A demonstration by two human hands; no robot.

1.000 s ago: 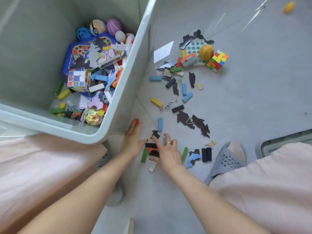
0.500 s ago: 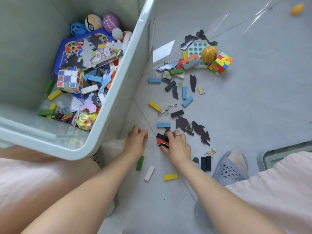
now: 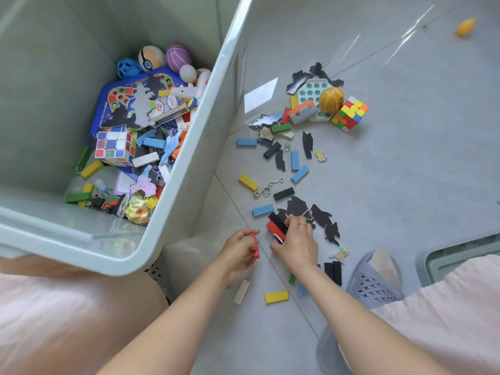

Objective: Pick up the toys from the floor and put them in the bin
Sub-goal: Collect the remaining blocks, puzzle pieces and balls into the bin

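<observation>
At the far left we see the pale green bin [image 3: 189,169], tilted toward us and already holding many toys: a blue game board [image 3: 119,104], a white-faced puzzle cube [image 3: 113,147], several small balls [image 3: 162,59] against its back wall, and loose colored blocks. We judge the job roughly half done.

Just right of the bin's near corner, our left hand [image 3: 238,253] hangs low over the floor [image 3: 405,185], its fingers [image 3: 249,233] and thumb pinching 1 thin red block [image 3: 255,246] held upright. Just beside it, our right hand [image 3: 297,244], wearing a ring, curls its fingers [image 3: 293,223] around a small stack of red and black blocks [image 3: 277,226].

A good deal is still on the floor. Below the hands lie a white block [image 3: 241,291], a yellow block [image 3: 276,297] and 2 black blocks [image 3: 333,272]. Above the right hand sit a blue block [image 3: 263,210], black animal cutouts [image 3: 322,216], metal wire puzzles [image 3: 267,186] and more scattered blocks.

Farther up and right is a cluster: a teal pop toy [image 3: 311,90], a yellow ball [image 3: 331,100] touching it, and a bright puzzle cube [image 3: 350,113] just beside the ball. At the far top right, well apart from everything, an orange toy [image 3: 465,23] rests alone. A gray slipper [image 3: 373,280] shows at lower right.
</observation>
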